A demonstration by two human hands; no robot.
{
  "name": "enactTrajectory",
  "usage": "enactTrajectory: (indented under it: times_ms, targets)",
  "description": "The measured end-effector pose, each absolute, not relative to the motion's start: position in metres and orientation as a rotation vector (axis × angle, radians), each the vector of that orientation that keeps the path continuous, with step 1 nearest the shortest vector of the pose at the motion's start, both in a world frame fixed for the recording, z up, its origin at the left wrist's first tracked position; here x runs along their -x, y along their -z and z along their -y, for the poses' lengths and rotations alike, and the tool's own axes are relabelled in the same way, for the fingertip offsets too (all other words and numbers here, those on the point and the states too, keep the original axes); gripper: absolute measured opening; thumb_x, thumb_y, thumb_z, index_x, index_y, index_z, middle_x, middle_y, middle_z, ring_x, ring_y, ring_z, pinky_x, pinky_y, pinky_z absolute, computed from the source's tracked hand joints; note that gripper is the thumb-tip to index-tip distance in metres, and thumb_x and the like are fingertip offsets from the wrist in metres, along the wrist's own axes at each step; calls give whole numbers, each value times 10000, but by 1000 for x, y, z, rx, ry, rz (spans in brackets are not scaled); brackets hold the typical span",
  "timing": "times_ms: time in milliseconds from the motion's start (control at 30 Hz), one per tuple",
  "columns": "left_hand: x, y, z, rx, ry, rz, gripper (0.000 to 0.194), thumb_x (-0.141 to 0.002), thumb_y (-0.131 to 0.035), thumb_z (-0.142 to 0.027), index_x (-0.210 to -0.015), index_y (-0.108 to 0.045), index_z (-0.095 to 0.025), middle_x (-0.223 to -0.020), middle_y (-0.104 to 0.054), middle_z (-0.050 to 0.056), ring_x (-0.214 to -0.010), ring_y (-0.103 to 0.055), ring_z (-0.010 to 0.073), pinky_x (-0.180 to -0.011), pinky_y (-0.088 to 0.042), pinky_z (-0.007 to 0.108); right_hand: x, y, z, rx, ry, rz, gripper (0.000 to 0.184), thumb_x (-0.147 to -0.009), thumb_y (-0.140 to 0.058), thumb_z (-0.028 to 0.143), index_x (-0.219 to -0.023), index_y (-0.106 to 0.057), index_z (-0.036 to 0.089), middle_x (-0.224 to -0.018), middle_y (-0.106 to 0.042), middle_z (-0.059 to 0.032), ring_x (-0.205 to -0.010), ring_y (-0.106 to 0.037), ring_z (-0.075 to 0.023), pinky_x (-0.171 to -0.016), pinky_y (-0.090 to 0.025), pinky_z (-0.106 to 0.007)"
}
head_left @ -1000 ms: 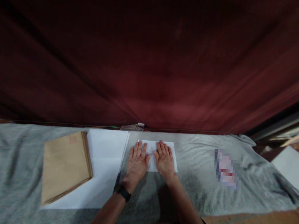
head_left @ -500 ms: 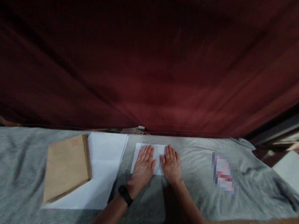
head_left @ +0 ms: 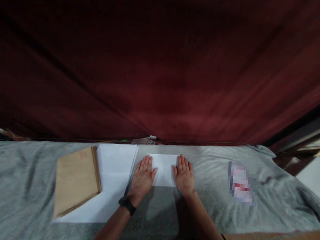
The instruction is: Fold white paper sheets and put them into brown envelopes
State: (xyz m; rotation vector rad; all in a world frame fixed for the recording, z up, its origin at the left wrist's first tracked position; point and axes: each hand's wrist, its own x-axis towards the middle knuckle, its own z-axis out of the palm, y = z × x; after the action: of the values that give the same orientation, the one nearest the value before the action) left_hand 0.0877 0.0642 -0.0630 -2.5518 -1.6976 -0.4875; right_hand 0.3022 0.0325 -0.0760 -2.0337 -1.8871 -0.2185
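A small white sheet of paper, apparently folded (head_left: pixel 165 171), lies flat on the grey cloth between my hands. My left hand (head_left: pixel 142 176) rests palm down over its left edge, fingers stretched out and pointing away from me. On the opposite edge lies my right hand (head_left: pixel 183 176), also flat with its fingers extended. The two thumbs point towards each other, with bare paper showing between them. Neither hand grips anything. A dark band (head_left: pixel 127 205) is around my left wrist.
To the left, brown paper envelopes (head_left: pixel 77 180) are stacked partly on large white sheets (head_left: pixel 113 184). A pixelated pinkish item (head_left: pixel 240 183) lies on the grey cloth (head_left: pixel 208 212) at right. Behind hangs a dark red curtain (head_left: pixel 168 80). A white panel (head_left: pixel 317 182) stands far right.
My left hand has slid left across the paper to its left edge, uncovering the middle. My right hand has stayed nearly in place. The view has shifted slightly.
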Motion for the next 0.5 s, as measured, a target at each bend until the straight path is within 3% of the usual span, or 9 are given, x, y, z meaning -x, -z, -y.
enactTrajectory:
  times_ms: [200, 367, 500]
  targets:
    - [-75, 65, -60, 2510, 579, 1716, 584, -1024, -342, -368, -1526, -401, -74, -1571, -405, 180, -1483, -352, 299, -1211, -272, 515, -285, 65, -34, 2054, 238, 1811, 560, -1058, -308, 380, -1506, -435, 69, -1536, -465, -184, -1419, -430, -328, -1197, -225, -537]
    - [-79, 62, -59, 2498, 573, 1726, 579, -1027, -326, -345, -1520, -402, -52, -1564, -406, 196, -1481, -355, 306, -1208, -268, 527, -246, 64, -35, 1849, 184, 1998, 554, -1066, -311, 389, -1538, -386, 109, -1577, -423, -117, -1452, -393, -271, -1217, -232, -468]
    - [-77, 59, -58, 2518, 552, 1718, 579, -1023, -339, -346, -1513, -411, -44, -1571, -395, 195, -1485, -348, 303, -1207, -277, 512, -242, 74, -33, 1838, 203, 2011, 586, -1065, -322, 431, -1545, -367, 98, -1568, -433, -138, -1450, -397, -273, -1209, -252, -468]
